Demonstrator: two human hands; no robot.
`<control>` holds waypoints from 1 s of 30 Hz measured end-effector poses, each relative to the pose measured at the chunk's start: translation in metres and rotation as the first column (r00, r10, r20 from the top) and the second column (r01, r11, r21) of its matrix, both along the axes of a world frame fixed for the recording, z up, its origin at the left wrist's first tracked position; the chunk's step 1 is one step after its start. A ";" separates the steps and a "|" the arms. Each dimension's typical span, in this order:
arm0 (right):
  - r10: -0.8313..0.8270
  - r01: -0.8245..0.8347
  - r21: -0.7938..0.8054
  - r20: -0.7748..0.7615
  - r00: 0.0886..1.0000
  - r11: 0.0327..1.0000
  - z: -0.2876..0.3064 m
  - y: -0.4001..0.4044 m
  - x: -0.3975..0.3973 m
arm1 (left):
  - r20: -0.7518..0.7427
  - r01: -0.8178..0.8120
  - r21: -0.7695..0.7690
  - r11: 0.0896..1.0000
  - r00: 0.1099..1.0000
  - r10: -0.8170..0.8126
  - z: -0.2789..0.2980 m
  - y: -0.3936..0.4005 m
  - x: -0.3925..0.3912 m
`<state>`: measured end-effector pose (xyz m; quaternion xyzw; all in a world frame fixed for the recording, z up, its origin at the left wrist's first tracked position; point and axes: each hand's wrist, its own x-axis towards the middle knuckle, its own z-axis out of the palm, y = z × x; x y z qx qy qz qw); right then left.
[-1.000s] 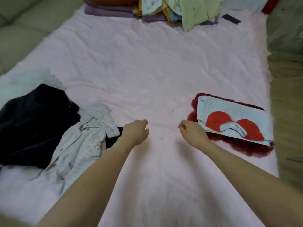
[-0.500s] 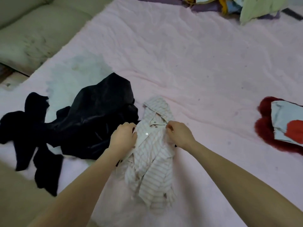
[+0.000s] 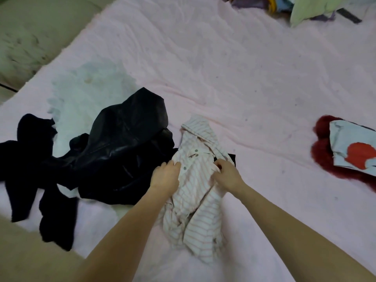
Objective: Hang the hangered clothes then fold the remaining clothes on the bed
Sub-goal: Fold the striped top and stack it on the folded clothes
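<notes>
A crumpled pink-and-white striped button shirt lies on the pink bed cover in the near middle. My left hand grips its left front edge and my right hand pinches the cloth on its right side. A shiny black jacket lies bunched just to the left of the shirt, touching it. Further left a dark navy garment sprawls toward the bed's near edge.
At the right edge a folded white garment with a red print rests on a folded dark red fuzzy one. A pile of mixed coloured clothes sits at the far end. A beige padded surface borders the bed on the left.
Both hands moved left from the bare cover onto the striped shirt and took hold of it. The view swung left, bringing the black jacket and navy garment into fuller sight.
</notes>
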<state>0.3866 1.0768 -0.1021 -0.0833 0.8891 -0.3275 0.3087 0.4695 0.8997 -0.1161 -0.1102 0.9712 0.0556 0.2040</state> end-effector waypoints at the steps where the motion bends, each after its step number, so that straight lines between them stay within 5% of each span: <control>1: -0.041 0.042 -0.067 0.016 0.999 0.997 0.011 0.005 0.002 | -0.015 -0.037 0.034 0.999 0.999 0.038 0.003 0.001 0.001; 4: -0.111 0.128 -0.222 0.086 0.990 0.967 0.042 0.024 0.010 | 0.000 -0.326 0.395 0.859 0.935 0.355 0.013 0.001 0.004; 7: -0.118 0.129 -0.291 0.052 0.992 0.948 0.082 0.052 0.015 | 0.140 -0.491 0.763 0.421 0.761 0.634 0.055 0.016 0.000; 9: -0.124 0.118 -0.299 -0.001 0.992 0.947 0.107 0.076 0.016 | 0.328 -0.525 0.845 0.096 0.652 0.684 0.090 0.026 -0.006; 10: -0.120 0.111 -0.287 -0.015 0.993 0.952 0.115 0.086 0.016 | 0.398 -0.532 0.847 0.007 0.643 0.655 0.104 0.029 -0.008; 11: -0.113 0.101 -0.267 -0.027 0.993 0.958 0.124 0.100 0.016 | 0.384 -0.508 0.861 0.021 0.678 0.627 0.119 0.034 -0.010; 14: -0.075 0.064 -0.200 -0.050 0.996 0.978 0.150 0.141 0.020 | 0.169 -0.371 0.880 0.297 0.828 0.535 0.168 0.055 -0.016; 15: -0.063 0.050 -0.174 -0.069 0.996 0.984 0.158 0.156 0.022 | 0.150 -0.353 0.884 0.308 0.836 0.527 0.185 0.065 -0.019; 22: -0.138 0.133 -0.103 -0.051 0.989 0.986 0.197 0.260 0.042 | 0.356 -0.401 0.913 0.075 0.873 0.333 0.284 0.145 -0.027; 26: -0.199 0.181 -0.354 -0.015 0.980 0.917 0.248 0.300 0.049 | 0.274 -0.289 0.942 0.168 0.956 0.107 0.342 0.231 -0.018; 30: -0.100 0.085 -0.464 -0.008 0.995 0.882 0.276 0.323 0.051 | 0.167 -0.177 0.972 0.156 0.983 0.077 0.377 0.283 -0.015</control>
